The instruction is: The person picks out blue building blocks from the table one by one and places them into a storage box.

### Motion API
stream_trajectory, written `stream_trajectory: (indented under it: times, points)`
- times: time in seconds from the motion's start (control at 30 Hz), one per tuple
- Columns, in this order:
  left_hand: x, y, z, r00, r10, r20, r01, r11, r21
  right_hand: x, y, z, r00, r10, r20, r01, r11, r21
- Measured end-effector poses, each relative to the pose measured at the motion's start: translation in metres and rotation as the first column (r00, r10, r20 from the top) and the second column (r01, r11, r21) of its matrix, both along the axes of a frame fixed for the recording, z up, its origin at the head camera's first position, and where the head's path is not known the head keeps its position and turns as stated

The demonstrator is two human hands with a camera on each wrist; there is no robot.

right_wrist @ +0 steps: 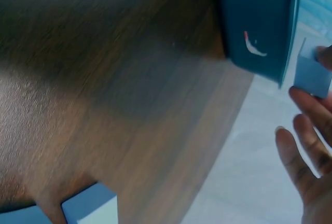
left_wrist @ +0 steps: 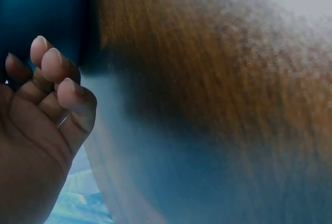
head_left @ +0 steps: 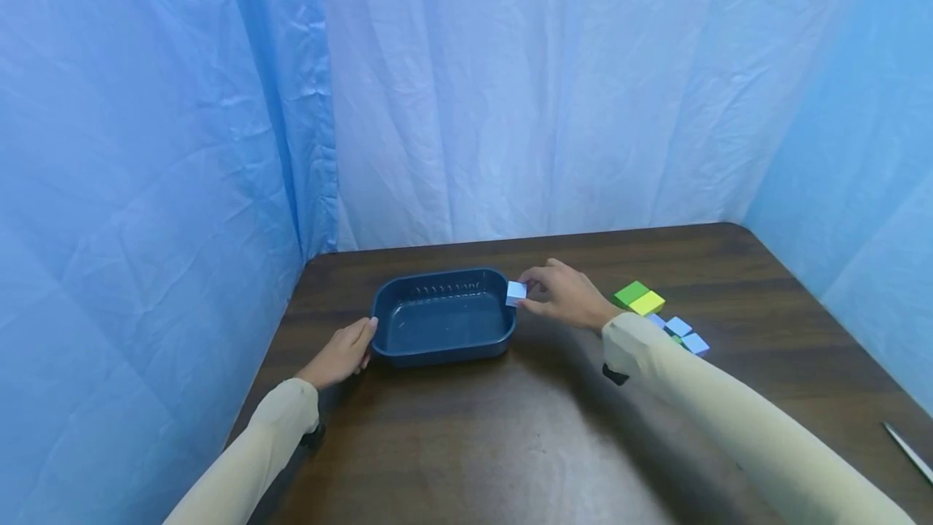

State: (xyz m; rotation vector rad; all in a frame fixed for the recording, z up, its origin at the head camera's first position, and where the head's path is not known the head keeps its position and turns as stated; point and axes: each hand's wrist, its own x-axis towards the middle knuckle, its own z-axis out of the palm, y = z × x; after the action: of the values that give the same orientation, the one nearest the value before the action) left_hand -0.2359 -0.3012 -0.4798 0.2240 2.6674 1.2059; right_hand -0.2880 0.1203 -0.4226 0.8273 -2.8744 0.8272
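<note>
A dark blue rectangular tray point(head_left: 437, 356) with raised walls sits on the table. At its left end my left hand point(head_left: 342, 353) holds the rim, thumb on top and the other fingers curled beside the outer wall. In the left wrist view, those curled fingers point(left_wrist: 59, 73) are close to the tray point(left_wrist: 44, 16). My right hand point(head_left: 572, 296) pinches a light blue block point(head_left: 516, 292) between thumb and fingers at the tray's right rim. From the right wrist, the block point(right_wrist: 312, 73) shows above the rim, with the remaining fingers spread loosely below it.
Right of the tray, partly behind the right forearm, lie a green block point(head_left: 631, 292), a yellow block point(head_left: 647, 303) and several blue blocks point(head_left: 695, 343). A thin light-coloured object point(head_left: 907, 452) lies at the table's right edge. Blue curtains point(head_left: 539, 96) surround the wooden table point(head_left: 452, 444).
</note>
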Motion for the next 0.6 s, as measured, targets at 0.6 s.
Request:
stream_trajectory:
  times: [0.6]
  points:
    - [0.001, 0.001, -0.002, 1.0, 0.017, 0.007, -0.017, 1.0, 0.01, 0.005, -0.032, -0.002, 0.997, 0.07, -0.045, -0.067, 0.995, 0.069]
